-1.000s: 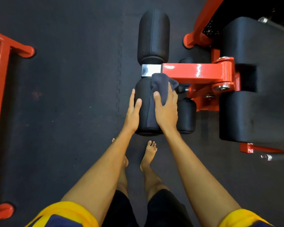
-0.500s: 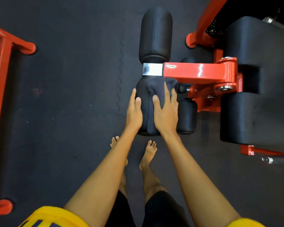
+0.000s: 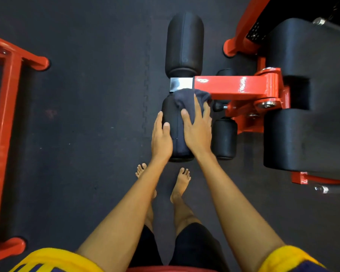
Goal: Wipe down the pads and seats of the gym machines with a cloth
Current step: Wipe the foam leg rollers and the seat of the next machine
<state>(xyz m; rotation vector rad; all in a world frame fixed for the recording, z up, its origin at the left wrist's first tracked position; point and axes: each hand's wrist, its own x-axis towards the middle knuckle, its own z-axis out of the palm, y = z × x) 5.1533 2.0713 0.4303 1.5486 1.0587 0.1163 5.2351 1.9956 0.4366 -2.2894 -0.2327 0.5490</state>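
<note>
The left hand [image 3: 162, 139] and right hand [image 3: 198, 132] lie flat, palms down, side by side (fingers [image 3: 197, 108] straight).

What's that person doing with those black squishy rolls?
A person is cleaning a gym machine. Their right hand presses a dark cloth flat onto the near roller pad, and their left hand rests against that pad's left side. The cloth is bunched up by the red arm. The far roller pad has nothing on it.
</note>
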